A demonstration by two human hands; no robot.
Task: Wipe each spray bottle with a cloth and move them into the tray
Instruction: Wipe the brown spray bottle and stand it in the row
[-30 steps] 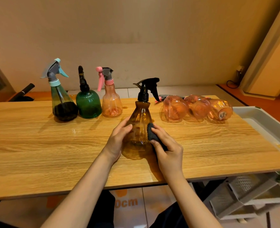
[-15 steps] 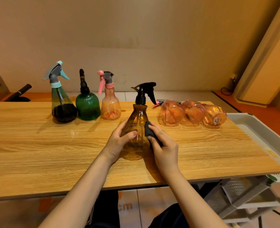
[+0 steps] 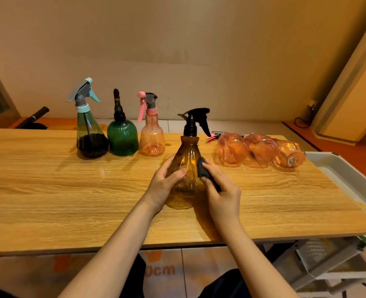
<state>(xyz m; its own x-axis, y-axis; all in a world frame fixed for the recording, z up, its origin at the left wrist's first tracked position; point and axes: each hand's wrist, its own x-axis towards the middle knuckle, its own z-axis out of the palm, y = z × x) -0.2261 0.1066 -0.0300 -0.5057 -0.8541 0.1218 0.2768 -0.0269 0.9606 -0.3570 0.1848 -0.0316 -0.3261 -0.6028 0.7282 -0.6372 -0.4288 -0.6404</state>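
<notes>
Amber bottle point(image 3: 187, 166) upright on the table point(image 3: 48, 190), near the front-middle. Left hand point(image 3: 163, 183) curls round its left side, thumb across the front. Right hand point(image 3: 223, 196) pinches a dark cloth point(image 3: 203, 169) against the bottle's right flank.

Against half a second ago: grip the same on both sides, cloth at much the same height on the flank, bottle not shifted on the table.

Behind-left of the amber bottle, three stand in a row: teal-capped point(image 3: 89, 134), green point(image 3: 122, 136), pink point(image 3: 151, 136). To its right, three pink-orange bottles point(image 3: 261, 150) lie on their sides, the rightmost with a small label on its base, unreadable. Tray point(image 3: 345, 171) beyond them, at the table's right end.

Floor below the amber bottle reads "0cm" point(image 3: 160, 270), partly hidden.
</notes>
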